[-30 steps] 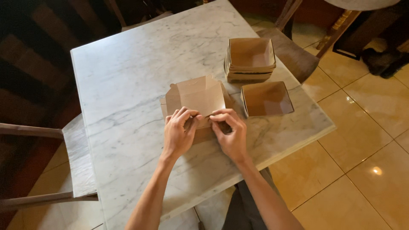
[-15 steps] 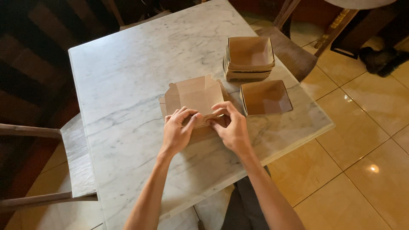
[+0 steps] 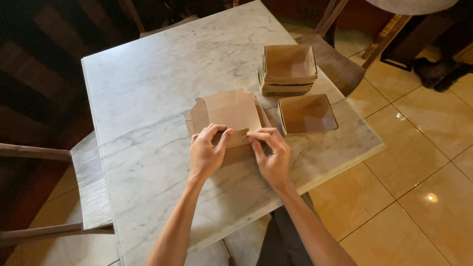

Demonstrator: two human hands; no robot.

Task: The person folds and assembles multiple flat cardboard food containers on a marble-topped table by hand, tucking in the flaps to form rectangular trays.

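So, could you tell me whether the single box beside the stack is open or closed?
Open: the single box shows its bare brown inside, with no lid over it.

A white marble table (image 3: 148,98) carries everything. A folded brown cardboard box (image 3: 229,116) lies near its front edge. Right of that box sits an open cardboard box (image 3: 306,113), with a stack of open boxes (image 3: 288,69) behind it.

We see a matt brown cardboard box blank (image 3: 231,111) on the smooth white grey-veined marble table (image 3: 148,88); the tan floor tiles (image 3: 423,162) look glossy, probably ceramic.
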